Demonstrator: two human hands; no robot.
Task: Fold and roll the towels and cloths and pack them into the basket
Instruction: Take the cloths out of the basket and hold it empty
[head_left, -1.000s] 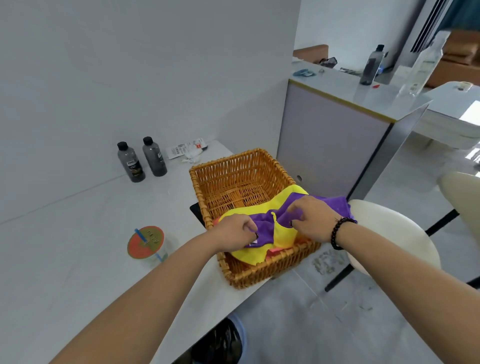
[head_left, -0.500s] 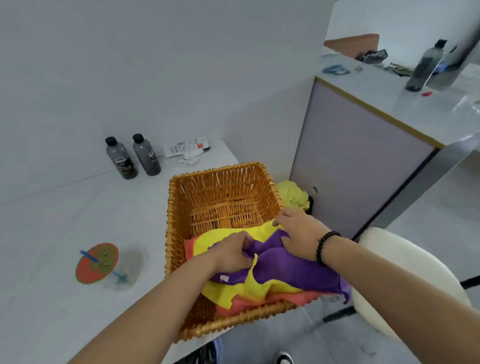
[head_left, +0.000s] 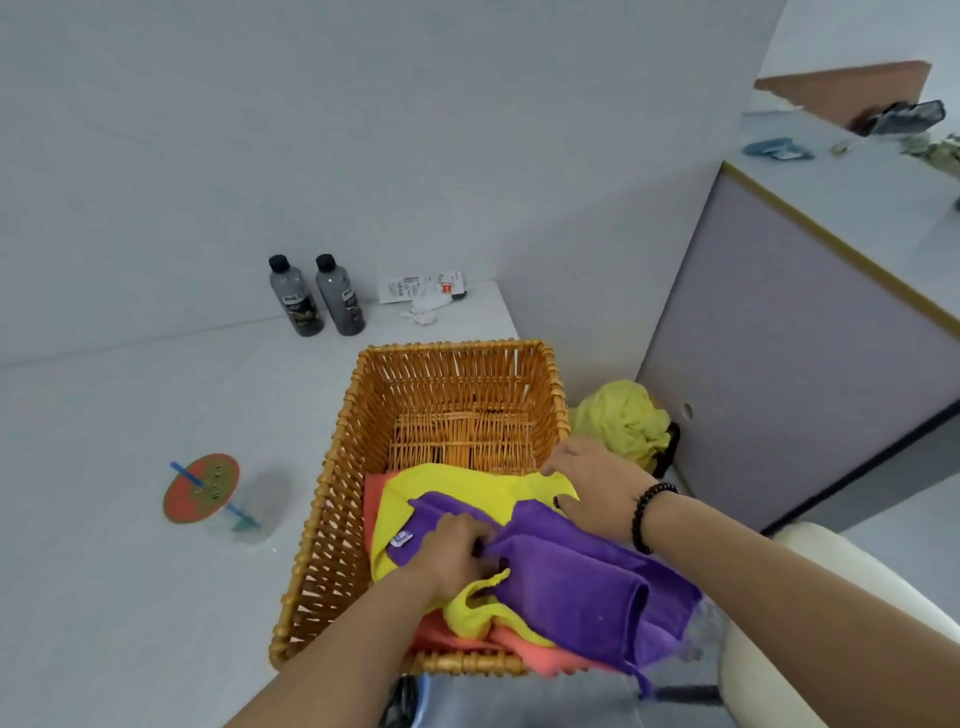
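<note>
A wicker basket (head_left: 332, 483) stands at the white table's near edge. Over its near half lie three cloths in a stack: a purple cloth (head_left: 582, 577) on top, a yellow cloth (head_left: 467, 486) under it, an orange cloth (head_left: 540, 657) at the bottom, all hanging over the front rim. My left hand (head_left: 457, 553) grips a bunch of the purple cloth. My right hand (head_left: 592, 483) rests with its fingers on the yellow and purple cloths near the basket's right rim. The far half of the basket shows bare wicker floor.
A crumpled yellow-green cloth (head_left: 623, 421) lies right of the basket. Two dark bottles (head_left: 317, 293) and a paper label (head_left: 421, 288) stand by the wall. A lidded cup with a straw (head_left: 208, 491) sits left of the basket. A counter (head_left: 810, 332) and a cream stool (head_left: 810, 623) are at right.
The view has moved closer and lower over the basket. My left hand has bunched the purple cloth tighter, and more purple cloth hangs over the front right rim. My right hand stays near the right rim.
</note>
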